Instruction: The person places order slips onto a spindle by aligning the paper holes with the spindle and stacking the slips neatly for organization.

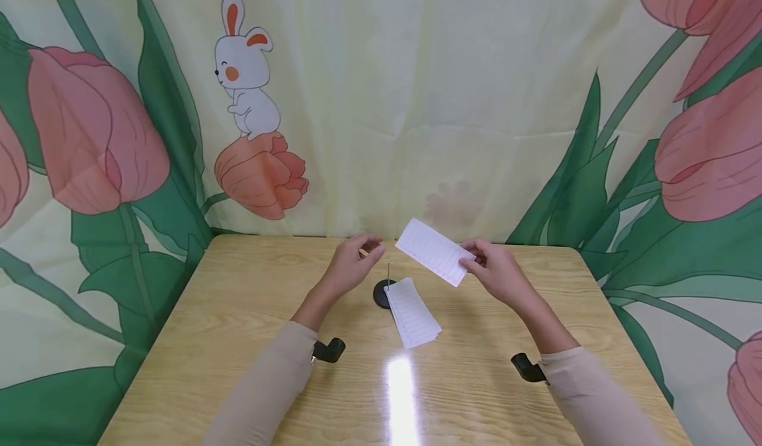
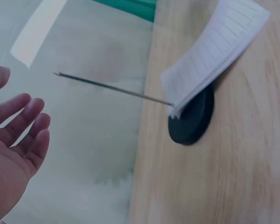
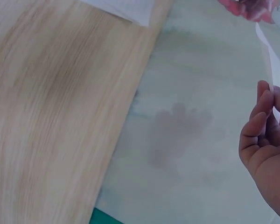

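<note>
A receipt spike with a round black base (image 1: 381, 294) stands on the table, its thin metal rod (image 2: 114, 88) pointing up. Several lined paper slips (image 1: 413, 315) are stuck on the rod in a stack that lies against the base. My right hand (image 1: 495, 270) pinches a single lined slip (image 1: 433, 251) by its right end, holding it up behind and to the right of the spike. On the other side, my left hand (image 1: 352, 264) hovers left of the rod with loosely bent fingers and holds nothing.
The wooden table (image 1: 238, 340) ends at a curtain (image 1: 476, 102) printed with tulips and a rabbit. Black wrist-camera mounts (image 1: 329, 350) stick out from both sleeves. A bright light reflection lies on the table's front middle.
</note>
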`<state>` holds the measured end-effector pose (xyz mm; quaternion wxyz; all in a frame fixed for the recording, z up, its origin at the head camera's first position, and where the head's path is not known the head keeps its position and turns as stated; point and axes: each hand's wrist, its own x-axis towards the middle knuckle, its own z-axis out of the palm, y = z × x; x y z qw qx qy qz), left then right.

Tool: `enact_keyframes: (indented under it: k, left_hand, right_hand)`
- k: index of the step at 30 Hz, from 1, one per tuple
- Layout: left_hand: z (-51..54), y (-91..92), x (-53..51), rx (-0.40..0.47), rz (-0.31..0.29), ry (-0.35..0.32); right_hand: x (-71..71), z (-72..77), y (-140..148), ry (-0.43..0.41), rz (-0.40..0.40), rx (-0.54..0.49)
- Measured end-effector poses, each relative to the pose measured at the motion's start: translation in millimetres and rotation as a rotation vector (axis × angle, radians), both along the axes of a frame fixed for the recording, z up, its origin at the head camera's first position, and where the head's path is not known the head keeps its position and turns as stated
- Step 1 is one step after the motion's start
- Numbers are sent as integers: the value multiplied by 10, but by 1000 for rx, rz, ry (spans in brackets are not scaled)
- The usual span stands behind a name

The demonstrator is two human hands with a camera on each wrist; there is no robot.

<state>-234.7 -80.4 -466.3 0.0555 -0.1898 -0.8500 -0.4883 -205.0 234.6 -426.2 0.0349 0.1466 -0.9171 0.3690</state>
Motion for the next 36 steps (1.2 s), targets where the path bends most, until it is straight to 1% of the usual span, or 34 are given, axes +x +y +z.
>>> enact_keyframes:
  k: [4,6,13,16,23,29,31,36]
  left_hand:
    - [102,69,22,25,6,-5]
    - [133,97,24,35,10,-10]
    - [175,152,16,87,45,-36]
    - [184,159,11,92,56,-46]
    - [193,164,20,40,54,-74]
    - [191,186,19,-1,26,-95]
    - [184,197,11,-15,17,-92]
    - [148,225,-19,-62,-1,-57]
  right_hand:
    - [36,-56,-74,0,10,-46]
    - [58,-81,-113,-7,12,-71]
    - [120,-163,-220,-54,3,-127]
    - [144,-199,-242,-67,-9,-140]
    - [203,-284,-279,-103,-18,-190]
    - [230,-342,-300,-121,-41,-194]
    - [232,-356,-298,-122,-50,-196]
    - [234,-387,-281,-128,-59,-216]
